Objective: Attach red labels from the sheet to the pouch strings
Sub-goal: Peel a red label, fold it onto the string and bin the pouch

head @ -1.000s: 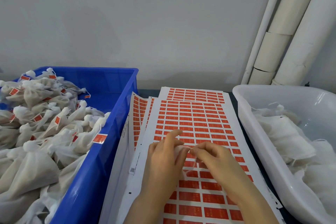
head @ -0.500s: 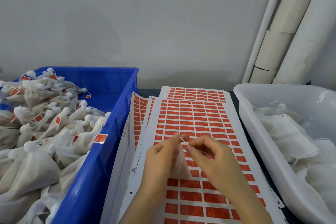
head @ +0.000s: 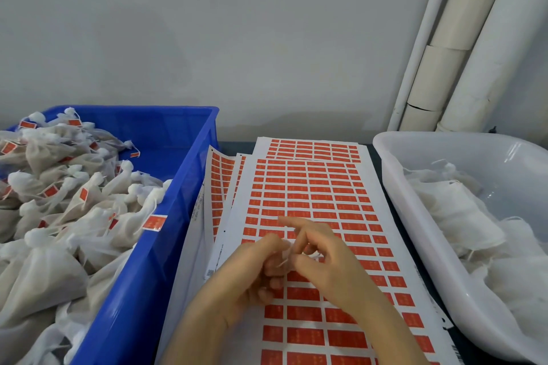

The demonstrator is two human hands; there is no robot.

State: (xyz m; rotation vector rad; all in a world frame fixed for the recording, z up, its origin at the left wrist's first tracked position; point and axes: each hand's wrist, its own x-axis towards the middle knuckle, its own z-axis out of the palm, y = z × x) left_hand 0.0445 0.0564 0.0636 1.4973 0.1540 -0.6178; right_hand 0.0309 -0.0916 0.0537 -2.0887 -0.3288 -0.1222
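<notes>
Both hands work just above the near half of the top label sheet (head: 238, 218), which lies flat on the dark surface (head: 374, 163) and carries rows of red labels (head: 308, 195). The left hand (head: 246, 278) has its fingers curled, and its grip is closed on a small white pouch (head: 287, 250) held over the sheet's middle columns. The right hand (head: 329, 264) meets it from the sheet's right side. Its thumb and a bent finger pinch the thin pouch string (head: 281, 262) and its index finger stretches out toward the sheet's far end, though motion blur hides the exact contact. Whether a label is already on this string cannot be told. More label sheets (head: 219, 181) fan out from under the top sheet's left and far edges. Left of the sheet, touching those fanned sheets, stands a blue crate (head: 166, 216) heaped with tied pouches (head: 59, 201) that bear red tags on their strings. Right of the sheet sits a white tub (head: 415, 216) holding flat untagged pouches (head: 450, 216). Beyond the sheet's far right corner, pale pipes (head: 444, 53) rise against the grey wall (head: 207, 38).
</notes>
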